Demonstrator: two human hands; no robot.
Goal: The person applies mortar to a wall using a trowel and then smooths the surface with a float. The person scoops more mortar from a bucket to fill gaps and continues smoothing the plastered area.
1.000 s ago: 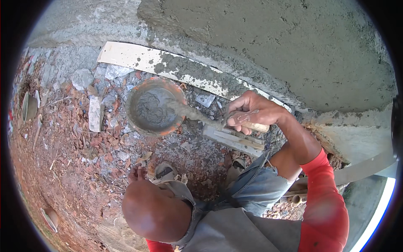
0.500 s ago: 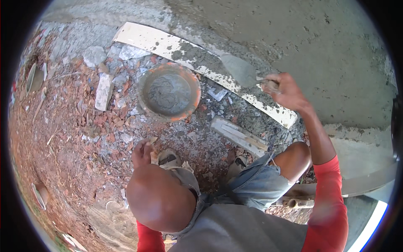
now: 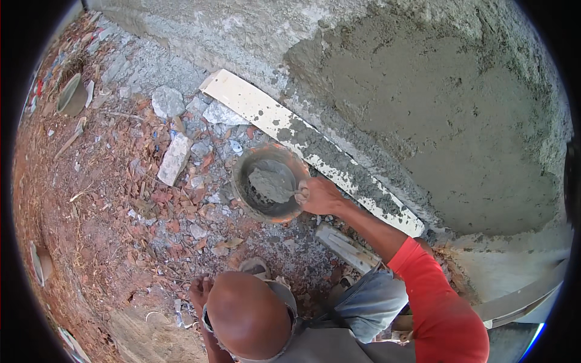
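My right hand [image 3: 321,196] is closed round the handle of a trowel [image 3: 275,183]. Grey wet mortar [image 3: 261,184] heaps over its blade, inside a round orange-rimmed basin [image 3: 239,193] smeared with cement. Down beside my bare left knee [image 3: 249,314], my left hand [image 3: 198,293] hangs with loosely bent fingers, nothing visible in it; the knee hides part of it. Behind the basin, a long pale board [image 3: 242,100] lies along the foot of the wall, spattered with mortar. Fresh wet plaster [image 3: 448,133] covers much of the wall at the right.
A wooden float [image 3: 345,247] lies on the ground right of the basin, near my feet. Stone blocks [image 3: 175,158] and broken lumps [image 3: 167,101] lie left of the board. Rubble and dry leaves [image 3: 151,212] cover the soil. A bowl-like vessel [image 3: 72,97] rests at far left.
My right hand has swung left and nearer with the trowel, from above the board into the basin. The view has shifted, showing more wall. My left hand stays low by the knee.
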